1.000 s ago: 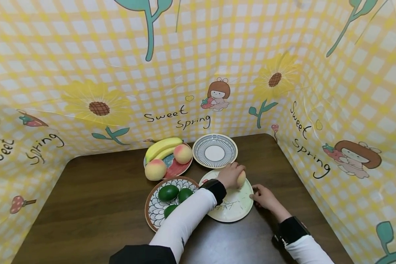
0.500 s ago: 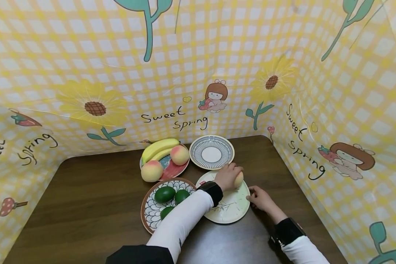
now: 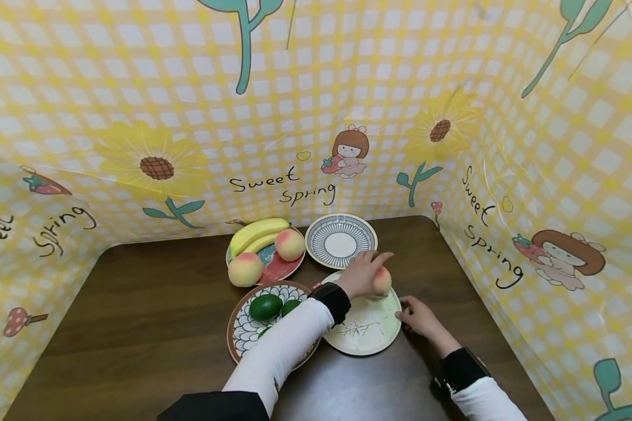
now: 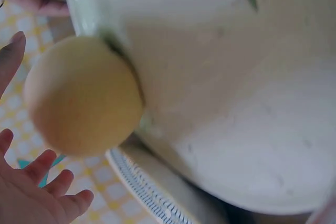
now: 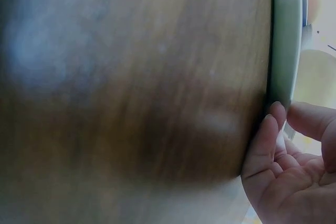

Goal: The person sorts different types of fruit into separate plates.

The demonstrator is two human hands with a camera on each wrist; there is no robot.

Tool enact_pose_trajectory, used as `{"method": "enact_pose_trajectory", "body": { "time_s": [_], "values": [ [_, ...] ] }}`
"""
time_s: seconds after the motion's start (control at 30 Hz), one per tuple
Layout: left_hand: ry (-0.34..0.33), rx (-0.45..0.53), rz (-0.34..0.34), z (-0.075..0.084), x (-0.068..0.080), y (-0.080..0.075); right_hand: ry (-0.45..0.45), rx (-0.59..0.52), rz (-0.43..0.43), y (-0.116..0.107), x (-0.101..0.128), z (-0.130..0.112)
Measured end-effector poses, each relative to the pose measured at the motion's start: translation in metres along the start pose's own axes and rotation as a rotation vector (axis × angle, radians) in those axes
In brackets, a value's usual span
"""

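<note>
Resting on pale-green leaf-printed round plate [image 3: 368,330], near its far-right rim: round pink-and-yellow peach [image 3: 384,282]. Plate toward right edge of dark brown wooden bench [image 3: 137,316]. Left hand [image 3: 360,275] spread apart about peach, gripping nothing; light contact hard to judge in blurred wrist view. Right hand [image 3: 420,317] pinches plate's right rim, thumb above, fingers beneath, presumably steadying it.

From here I get: sprig-print plate [image 3: 366,342] pale green; peach [image 3: 383,281] yellow-pink; bananas [image 3: 258,235] yellow; far plate [image 3: 340,243] white, dark radial stripes; table [image 3: 137,310] brown; cloth [image 3: 274,123] yellow-white check, sunflowers.
</note>
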State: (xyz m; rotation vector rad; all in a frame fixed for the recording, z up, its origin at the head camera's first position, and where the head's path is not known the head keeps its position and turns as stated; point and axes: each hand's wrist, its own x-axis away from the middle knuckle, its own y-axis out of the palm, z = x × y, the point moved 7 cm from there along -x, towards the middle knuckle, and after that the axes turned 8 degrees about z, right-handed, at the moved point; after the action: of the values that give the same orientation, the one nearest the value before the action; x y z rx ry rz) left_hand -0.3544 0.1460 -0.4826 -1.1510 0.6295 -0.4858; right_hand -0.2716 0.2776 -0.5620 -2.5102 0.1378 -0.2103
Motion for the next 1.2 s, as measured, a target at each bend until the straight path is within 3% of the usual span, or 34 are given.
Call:
{"method": "enact_pose_trajectory", "body": {
  "time_s": [0.13, 0.27, 0.57, 0.77, 0.93, 1.07, 1.2],
  "values": [
    [-0.034, 0.007, 0.006, -0.01, 0.005, -0.024, 0.019, 0.004, -0.005, 0.001, -0.002, 0.002],
    [-0.073, -0.006, 0.039, -0.03, 0.014, -0.053, 0.038, 0.01, -0.023, 0.002, -0.001, 0.004],
    [-0.219, -0.054, 0.169, -0.104, 0.048, -0.134, 0.015, 0.015, -0.022, 0.001, -0.001, 0.002],
    [-0.344, 0.024, 0.106, -0.151, 0.077, -0.173, 0.011, 0.025, -0.024, 0.001, -0.002, 0.001],
    [-0.356, 0.035, -0.027, -0.185, 0.093, -0.173, 0.013, 0.038, -0.022, -0.001, -0.003, 0.001],
    [-0.381, 0.059, -0.127, -0.206, 0.109, -0.15, 0.008, 0.037, -0.021, -0.001, -0.003, 0.002],
    [-0.421, 0.086, -0.178, -0.222, 0.124, -0.127, 0.011, 0.04, -0.024, 0.001, -0.001, 0.002]
  ]
}}
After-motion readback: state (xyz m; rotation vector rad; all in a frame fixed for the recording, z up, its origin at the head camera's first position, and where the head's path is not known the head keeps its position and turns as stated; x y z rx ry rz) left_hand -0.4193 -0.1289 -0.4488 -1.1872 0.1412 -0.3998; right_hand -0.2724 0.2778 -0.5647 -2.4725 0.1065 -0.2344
